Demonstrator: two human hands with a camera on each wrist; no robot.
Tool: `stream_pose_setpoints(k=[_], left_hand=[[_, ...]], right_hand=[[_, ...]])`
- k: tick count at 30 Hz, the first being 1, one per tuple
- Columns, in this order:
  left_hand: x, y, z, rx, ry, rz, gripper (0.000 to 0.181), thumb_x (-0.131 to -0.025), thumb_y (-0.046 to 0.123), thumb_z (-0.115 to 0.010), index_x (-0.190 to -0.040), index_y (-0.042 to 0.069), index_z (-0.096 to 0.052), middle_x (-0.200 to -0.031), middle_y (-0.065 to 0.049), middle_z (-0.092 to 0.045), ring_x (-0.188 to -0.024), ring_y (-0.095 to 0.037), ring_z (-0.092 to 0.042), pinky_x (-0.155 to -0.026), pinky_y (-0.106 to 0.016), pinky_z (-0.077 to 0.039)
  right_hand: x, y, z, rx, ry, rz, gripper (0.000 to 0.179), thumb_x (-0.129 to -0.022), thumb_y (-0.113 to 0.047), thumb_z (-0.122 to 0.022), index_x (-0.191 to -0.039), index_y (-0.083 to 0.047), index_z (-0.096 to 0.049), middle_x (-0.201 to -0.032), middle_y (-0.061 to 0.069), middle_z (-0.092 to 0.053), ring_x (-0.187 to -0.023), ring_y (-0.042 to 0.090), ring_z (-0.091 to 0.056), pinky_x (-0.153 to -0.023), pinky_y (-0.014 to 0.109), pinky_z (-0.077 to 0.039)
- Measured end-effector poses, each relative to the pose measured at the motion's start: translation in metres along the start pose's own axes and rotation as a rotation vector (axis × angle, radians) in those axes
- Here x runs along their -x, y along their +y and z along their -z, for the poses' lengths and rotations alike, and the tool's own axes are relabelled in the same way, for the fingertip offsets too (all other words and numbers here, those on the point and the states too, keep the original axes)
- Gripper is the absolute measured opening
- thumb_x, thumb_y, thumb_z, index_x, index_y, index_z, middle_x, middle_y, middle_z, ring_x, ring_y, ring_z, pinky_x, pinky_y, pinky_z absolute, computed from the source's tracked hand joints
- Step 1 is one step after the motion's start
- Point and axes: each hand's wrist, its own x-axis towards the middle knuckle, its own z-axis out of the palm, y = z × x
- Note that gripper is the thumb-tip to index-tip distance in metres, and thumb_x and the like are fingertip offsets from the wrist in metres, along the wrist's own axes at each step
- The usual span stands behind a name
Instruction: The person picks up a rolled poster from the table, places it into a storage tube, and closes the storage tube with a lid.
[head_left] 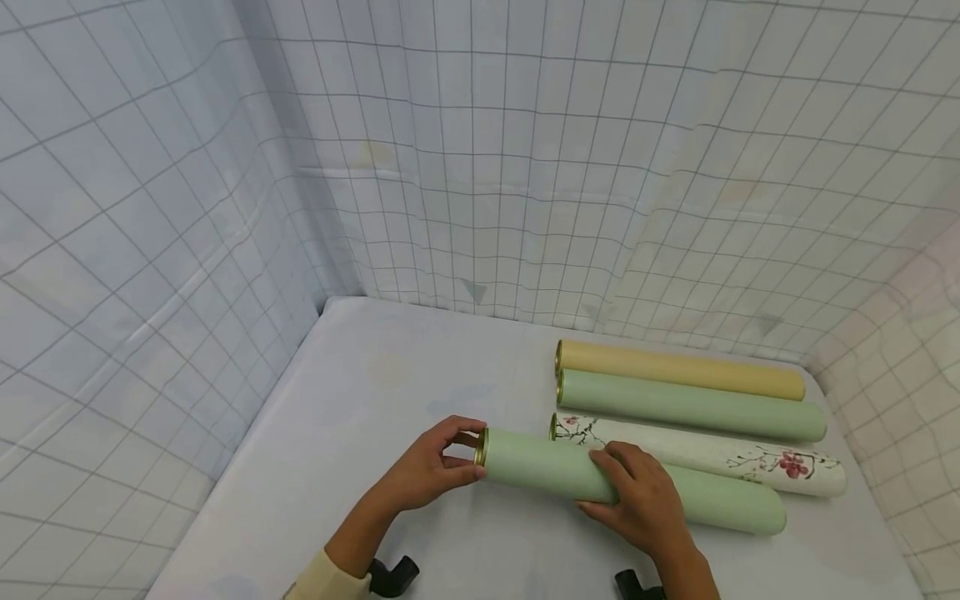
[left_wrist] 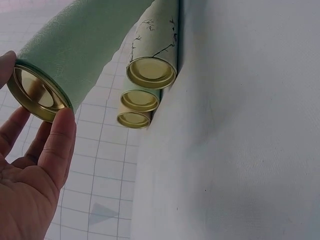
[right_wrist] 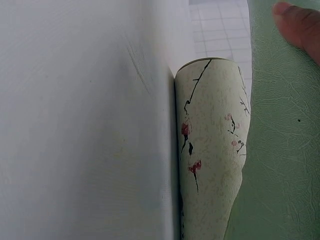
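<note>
Both hands hold a pale green cylindrical tube [head_left: 547,467] with a gold metal end. My left hand [head_left: 431,467] grips its left end, fingers and thumb round the rim; in the left wrist view the recessed gold cap [left_wrist: 35,90] faces the palm. Farther along, near the middle, my right hand [head_left: 637,492] grips the tube, thumb on the near side and fingers over the top. A white tube with a plum-blossom print [head_left: 750,458] lies just behind, partly covered by the held tube in the head view. One right-hand finger [right_wrist: 300,27] shows on the green surface.
Beyond the printed tube lie another green tube [head_left: 690,406] and a yellow tube [head_left: 675,367], roughly parallel, gold ends to the left. All lie on a white-covered table [head_left: 360,367]. Grid-patterned cloth [head_left: 487,167] hangs behind and at both sides. Black wrist mounts [head_left: 393,577] show below.
</note>
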Motion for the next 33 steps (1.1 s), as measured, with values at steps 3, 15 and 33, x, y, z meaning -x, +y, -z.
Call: stream_pose_setpoints(k=[3, 15, 33], left_hand=[[0.000, -0.001, 0.000, 0.011, -0.003, 0.004, 0.054, -0.090, 0.019, -0.076, -0.138, 0.015, -0.051, -0.134, -0.009, -0.050, -0.122, -0.030, -0.054, -0.087, -0.031, -0.056], [0.002, -0.003, -0.002, 0.039, 0.001, -0.013, 0.053, -0.089, 0.016, -0.077, -0.135, 0.013, -0.052, -0.133, -0.011, -0.050, -0.121, -0.033, -0.055, -0.084, -0.033, -0.057], [0.011, -0.006, -0.008, 0.085, 0.001, 0.036, 0.055, -0.089, 0.017, -0.077, -0.136, 0.011, -0.051, -0.135, -0.014, -0.048, -0.118, -0.038, -0.058, -0.088, -0.033, -0.056]], right_hand=[[0.000, 0.000, 0.000, -0.002, -0.003, 0.000, 0.068, -0.086, -0.069, -0.057, -0.116, -0.010, -0.067, -0.110, 0.011, -0.062, -0.096, 0.030, -0.063, -0.076, 0.050, -0.054], [0.001, -0.003, 0.001, -0.014, -0.011, -0.002, 0.068, -0.086, -0.069, -0.056, -0.116, -0.008, -0.067, -0.110, 0.012, -0.062, -0.097, 0.031, -0.062, -0.079, 0.051, -0.053], [0.004, -0.006, 0.000, -0.021, -0.017, 0.018, 0.074, -0.060, -0.051, -0.090, -0.116, -0.009, -0.067, -0.111, 0.011, -0.062, -0.099, 0.031, -0.062, -0.081, 0.050, -0.051]])
